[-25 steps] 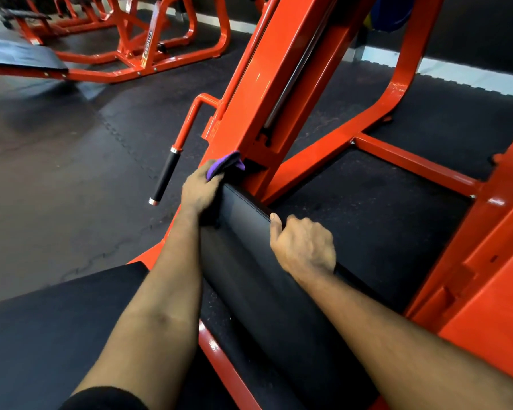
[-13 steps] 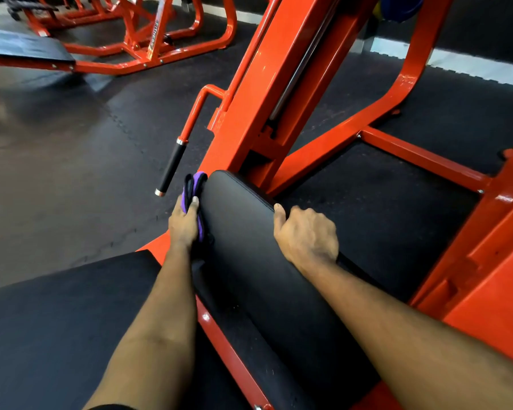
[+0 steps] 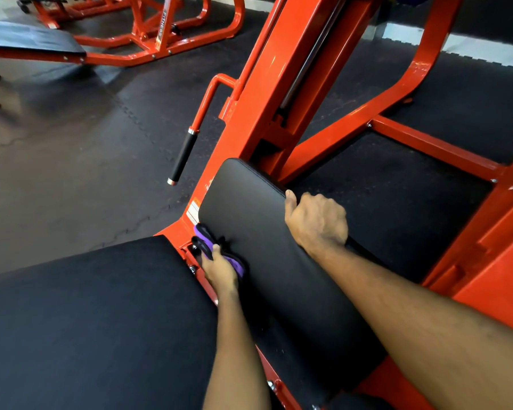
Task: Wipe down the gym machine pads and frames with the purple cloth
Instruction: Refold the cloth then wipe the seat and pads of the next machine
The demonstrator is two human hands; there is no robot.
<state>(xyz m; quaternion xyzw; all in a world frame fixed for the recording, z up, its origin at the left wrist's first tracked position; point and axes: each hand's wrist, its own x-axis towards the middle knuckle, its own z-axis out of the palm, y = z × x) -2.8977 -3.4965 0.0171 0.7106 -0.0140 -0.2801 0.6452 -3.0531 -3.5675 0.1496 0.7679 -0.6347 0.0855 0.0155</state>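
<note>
A long black pad (image 3: 249,214) runs up the middle of the orange machine frame (image 3: 282,84). My left hand (image 3: 219,270) grips the purple cloth (image 3: 208,244) and presses it against the pad's left side edge, low down beside the frame rail. My right hand (image 3: 317,223) grips the pad's right edge, thumb on top and fingers curled over the far side. A wider black seat pad (image 3: 95,318) fills the lower left.
A black-gripped handle (image 3: 184,155) hangs from the frame just left of the pad. Orange crossbars (image 3: 433,146) and a side rail (image 3: 486,232) lie to the right. Another orange machine with a black bench (image 3: 27,39) stands at the far left on black rubber flooring.
My left hand has drawn the purple cloth down the pad's left edge, from the pad's top corner toward me. My right hand has kept its grip on the right edge.
</note>
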